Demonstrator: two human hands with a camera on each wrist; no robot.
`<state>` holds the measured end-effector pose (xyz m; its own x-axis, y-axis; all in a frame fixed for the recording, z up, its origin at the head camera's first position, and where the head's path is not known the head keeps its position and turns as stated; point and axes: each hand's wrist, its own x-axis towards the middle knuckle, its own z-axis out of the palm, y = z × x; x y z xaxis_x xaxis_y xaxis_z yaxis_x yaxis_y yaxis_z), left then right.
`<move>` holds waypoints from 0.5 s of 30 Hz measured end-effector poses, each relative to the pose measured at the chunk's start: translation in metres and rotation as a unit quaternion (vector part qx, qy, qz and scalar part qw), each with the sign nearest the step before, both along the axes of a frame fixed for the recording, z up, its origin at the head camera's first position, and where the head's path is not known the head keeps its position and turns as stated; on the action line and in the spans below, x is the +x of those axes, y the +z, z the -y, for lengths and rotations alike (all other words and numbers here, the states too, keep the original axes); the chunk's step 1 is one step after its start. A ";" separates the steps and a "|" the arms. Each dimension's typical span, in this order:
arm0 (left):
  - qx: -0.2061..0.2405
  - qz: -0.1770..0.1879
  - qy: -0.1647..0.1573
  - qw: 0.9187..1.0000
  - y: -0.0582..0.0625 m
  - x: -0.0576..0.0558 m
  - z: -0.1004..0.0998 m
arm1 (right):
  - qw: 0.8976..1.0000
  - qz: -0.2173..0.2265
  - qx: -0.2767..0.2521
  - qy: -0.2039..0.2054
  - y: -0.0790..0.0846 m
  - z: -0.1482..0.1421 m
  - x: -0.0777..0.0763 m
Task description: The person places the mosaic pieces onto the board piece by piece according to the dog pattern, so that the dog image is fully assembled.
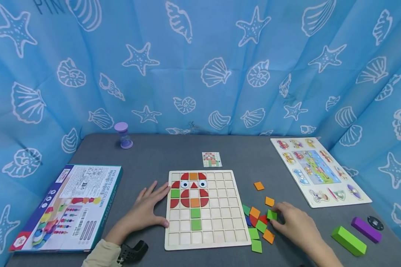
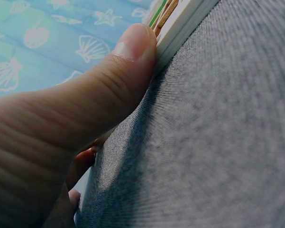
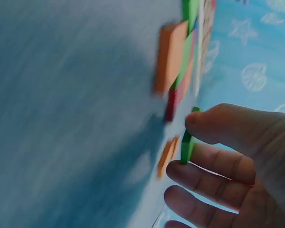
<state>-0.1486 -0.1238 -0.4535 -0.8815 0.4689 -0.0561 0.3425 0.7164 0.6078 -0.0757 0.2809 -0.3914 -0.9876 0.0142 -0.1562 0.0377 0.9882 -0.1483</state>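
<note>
In the head view a wooden grid board [image 1: 224, 236] lies at the middle of the table, with red, orange and green pieces and two eye tiles set in its cells. Along its left edge rests my left hand [image 1: 147, 210], fingers spread, thumb and fingertips at the rim; the thumb [image 2: 133, 47] shows against the board's side in the left wrist view. My right hand [image 1: 295, 224] pinches a green square tile [image 3: 187, 142] between thumb and fingertips, held just over the table. Loose tiles in orange, green, red and blue, such as an orange square [image 1: 269, 236], lie beside it.
A small picture card [image 1: 212, 159] lies behind the board. To the left are a boxed toy [image 1: 70, 207] and a purple sand timer [image 1: 123, 135]. At the right are a vehicle puzzle board [image 1: 320, 172], a green block [image 1: 349, 241] and a purple block [image 1: 366, 230].
</note>
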 end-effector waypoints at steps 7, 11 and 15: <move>-0.003 0.001 0.002 1.000 0.000 0.000 -0.001 | 0.995 -0.065 -0.041 0.060 0.008 0.057 0.008; 0.002 0.001 0.001 1.000 0.000 0.000 0.000 | 0.975 -0.115 -0.068 0.178 0.006 0.093 0.013; 0.004 0.001 0.004 1.000 0.000 0.000 0.000 | 0.953 -0.099 -0.091 0.270 0.003 0.124 0.013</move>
<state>-0.1482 -0.1237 -0.4537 -0.8848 0.4628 -0.0545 0.3355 0.7137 0.6149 -0.0627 0.1569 -0.3886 -0.8537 -0.5141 0.0830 -0.5158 0.8130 -0.2700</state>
